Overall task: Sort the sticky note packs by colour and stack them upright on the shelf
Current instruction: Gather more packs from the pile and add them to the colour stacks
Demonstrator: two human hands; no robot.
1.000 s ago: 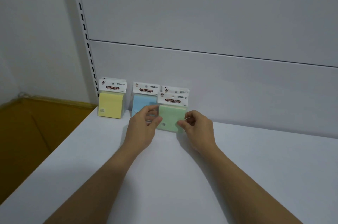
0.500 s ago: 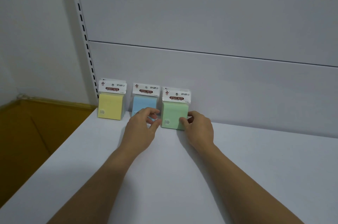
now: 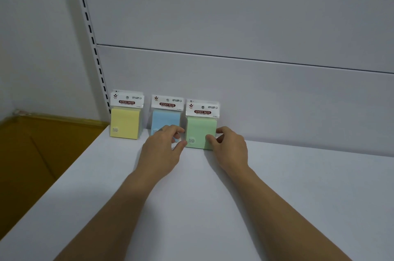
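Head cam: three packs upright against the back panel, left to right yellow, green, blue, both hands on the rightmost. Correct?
The order is wrong. The head view shows, left to right, the yellow pack, the blue pack, then the green pack. The left hand and right hand are on the rightmost, which is green. The rest holds.

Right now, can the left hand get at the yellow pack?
Probably yes: the left hand is at the green pack, and only bare shelf lies between it and the yellow pack.
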